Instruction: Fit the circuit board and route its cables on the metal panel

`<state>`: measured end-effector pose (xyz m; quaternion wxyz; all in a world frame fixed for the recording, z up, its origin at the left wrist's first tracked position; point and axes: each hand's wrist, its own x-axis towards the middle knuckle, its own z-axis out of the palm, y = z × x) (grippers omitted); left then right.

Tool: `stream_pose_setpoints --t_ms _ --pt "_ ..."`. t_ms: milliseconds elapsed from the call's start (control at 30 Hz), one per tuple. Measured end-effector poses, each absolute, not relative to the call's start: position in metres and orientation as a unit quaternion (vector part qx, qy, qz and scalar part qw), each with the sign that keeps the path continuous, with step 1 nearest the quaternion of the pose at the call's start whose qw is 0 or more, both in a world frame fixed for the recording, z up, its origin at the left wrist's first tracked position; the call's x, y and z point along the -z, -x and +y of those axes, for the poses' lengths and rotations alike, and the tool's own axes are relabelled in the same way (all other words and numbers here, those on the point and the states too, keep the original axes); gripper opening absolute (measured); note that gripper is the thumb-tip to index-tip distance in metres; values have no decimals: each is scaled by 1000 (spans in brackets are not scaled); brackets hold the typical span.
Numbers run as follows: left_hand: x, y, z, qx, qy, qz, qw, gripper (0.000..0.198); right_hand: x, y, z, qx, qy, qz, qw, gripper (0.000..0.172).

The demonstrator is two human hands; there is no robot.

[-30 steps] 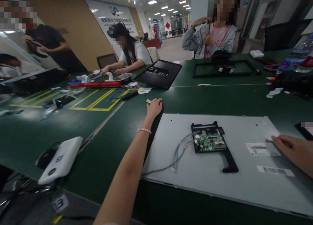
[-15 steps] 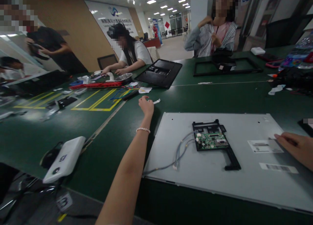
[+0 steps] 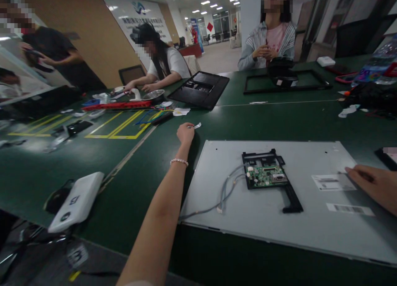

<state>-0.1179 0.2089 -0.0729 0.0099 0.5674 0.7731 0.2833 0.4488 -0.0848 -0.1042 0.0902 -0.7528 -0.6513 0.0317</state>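
Observation:
My left hand reaches across the green table, fingers curled closed at one end of a small white strip. The fingertips are partly hidden. At the right edge, my right hand is closed, thumb and finger together over a white label; a tiny thin thing shows at the fingertips, too small to name. Under that hand lies a grey metal panel, flat on the table. On the panel rests a black plastic bracket holding a green circuit board. Grey cables run from the board to the panel's left edge.
A white power bank lies at the left table edge. Beyond are a black cover, a black frame, a red tray and a bottle. Several people are around the table.
The fingers of my left hand have lowered and curled in at the white strip. My right hand stays over the label. The person opposite has lowered their hands. The view has shifted slightly.

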Motion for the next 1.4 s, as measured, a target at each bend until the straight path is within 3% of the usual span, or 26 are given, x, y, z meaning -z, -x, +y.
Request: stream_pose_setpoints --t_ms 333,500,633,867,1067,1400 --pt "70 116 208 -300 -561 771 -19 25 101 -449 -85 -64 757 -648 61 59" --pt "69 120 211 -273 -563 780 -14 40 106 -452 -85 -70 758 -645 65 56" --pt "73 126 215 -256 -586 769 4 31 98 -446 -88 -50 764 -641 55 58" --pt "79 128 220 -260 -587 767 -4 28 87 -411 -86 -25 669 -726 155 58" --pt "78 127 219 -261 -594 761 3 23 113 -412 -75 6 629 -775 61 63" --pt "64 113 202 -218 -585 781 -16 22 104 -418 -64 -18 617 -784 67 57"
